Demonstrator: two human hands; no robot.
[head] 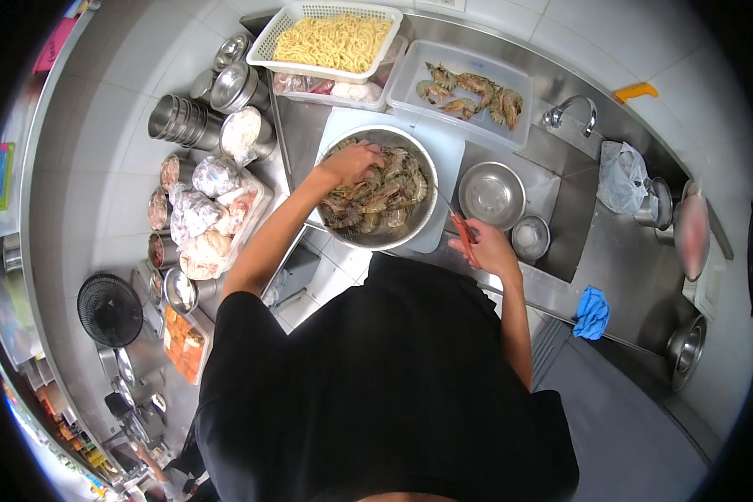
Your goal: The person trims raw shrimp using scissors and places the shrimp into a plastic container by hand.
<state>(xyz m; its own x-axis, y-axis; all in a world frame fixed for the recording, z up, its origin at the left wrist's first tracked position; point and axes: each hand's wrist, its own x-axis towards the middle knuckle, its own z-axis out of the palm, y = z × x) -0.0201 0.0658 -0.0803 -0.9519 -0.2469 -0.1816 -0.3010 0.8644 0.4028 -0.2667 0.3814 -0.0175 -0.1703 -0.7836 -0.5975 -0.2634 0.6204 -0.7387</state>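
A round metal colander (435, 182) full of raw, shell-on prawns (394, 188) rests on a pale cutting board (450, 157). My left hand (354, 164) reaches into it, fingers bent down on the prawns; whether it grips one cannot be told. In my right hand (486, 246), just right of the colander, are red-handled scissors (463, 235), their metal blades pointing up to the colander's rim. Beyond the board, a clear plastic tub (408, 81) holds several more prawns (470, 94).
A white basket of noodles (257, 53) stands at the back left. Metal bowls (492, 196) sit by the sink (568, 232), under a tap (571, 116). Left are bagged foods (197, 216) and steel containers (179, 122). A blue cloth (592, 312) lies at the right counter edge. Another person (176, 483) shows at the bottom left.
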